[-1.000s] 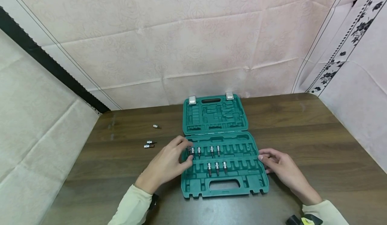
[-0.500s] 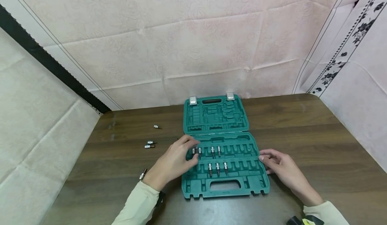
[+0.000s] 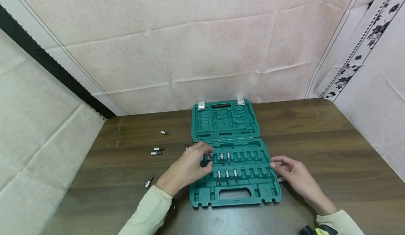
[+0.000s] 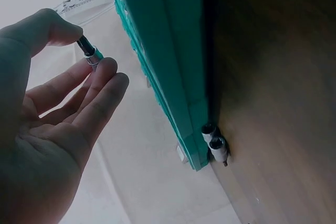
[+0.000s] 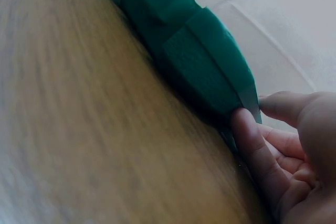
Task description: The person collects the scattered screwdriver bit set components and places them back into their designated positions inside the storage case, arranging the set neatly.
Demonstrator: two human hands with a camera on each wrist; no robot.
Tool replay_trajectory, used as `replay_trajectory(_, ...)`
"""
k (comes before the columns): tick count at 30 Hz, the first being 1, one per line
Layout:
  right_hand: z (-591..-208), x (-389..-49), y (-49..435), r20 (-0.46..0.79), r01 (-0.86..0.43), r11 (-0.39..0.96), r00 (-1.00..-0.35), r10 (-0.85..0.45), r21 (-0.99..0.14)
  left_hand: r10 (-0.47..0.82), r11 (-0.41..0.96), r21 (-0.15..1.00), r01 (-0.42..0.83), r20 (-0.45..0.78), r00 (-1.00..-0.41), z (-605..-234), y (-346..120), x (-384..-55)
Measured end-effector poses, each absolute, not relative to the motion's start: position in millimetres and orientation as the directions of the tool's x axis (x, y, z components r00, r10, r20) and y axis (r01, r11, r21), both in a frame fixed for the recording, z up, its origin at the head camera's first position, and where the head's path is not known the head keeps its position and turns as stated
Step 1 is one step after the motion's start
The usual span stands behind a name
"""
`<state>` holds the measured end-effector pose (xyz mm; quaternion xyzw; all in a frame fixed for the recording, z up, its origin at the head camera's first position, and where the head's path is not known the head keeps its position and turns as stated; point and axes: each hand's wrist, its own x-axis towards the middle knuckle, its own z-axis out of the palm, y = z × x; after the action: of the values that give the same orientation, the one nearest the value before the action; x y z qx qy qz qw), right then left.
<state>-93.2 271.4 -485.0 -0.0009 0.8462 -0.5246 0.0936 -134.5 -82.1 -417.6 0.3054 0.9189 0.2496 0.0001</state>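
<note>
An open green tool case (image 3: 202,193) lies on the table, its lid folded back. My left hand (image 3: 186,164) is over the left part of its upper slot row. Between thumb and fingertips it pinches a bit socket (image 4: 93,55) with a silver end and a dark shaft. Several more bit sockets sit in the case, among them a lower-row bit socket (image 3: 227,176) and an upper-row bit socket (image 3: 222,158). My left fingers partly cover the leftmost ones. On the case's right edge, my right hand (image 3: 292,173) grips the rim between thumb and fingers.
Left of the case lie loose bit sockets: a single one (image 3: 163,132) farthest back, a close pair (image 3: 156,151), and one (image 3: 149,182) near my left wrist. More bit sockets (image 4: 218,148) lie against the case's side. A cloth-covered wall (image 3: 202,52) rises behind the table.
My left hand has moved a little to the right along the upper row, uncovering a loose bit socket by the wrist and another behind the hand. The right hand stays at the case edge.
</note>
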Motion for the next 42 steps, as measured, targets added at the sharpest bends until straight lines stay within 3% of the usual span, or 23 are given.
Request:
replay_trajectory(9, -485.4, -94.1, 271.9, -0.166, 0.100, 0.457, -0.981, -0.105, -0.884, 0.586, 0.676, 0.469, 0.569, 0.127, -0.801, -416.6, -70.7, -139.6)
replay_trajectory(30, -485.2, -93.5, 270.8, -0.150, 0.088, 0.445, -0.983, -0.106, -0.891, 0.657, 0.704, 0.272, 0.656, 0.104, -0.747, -418.0, -38.7, -155.8)
replay_trajectory(42, -483.3, -93.6, 271.4, -0.179, 0.115, 0.444, -0.978, -0.104, -0.889, 0.664, 0.718, 0.275, 0.640, 0.007, -0.748, -413.8, -14.6, -161.9)
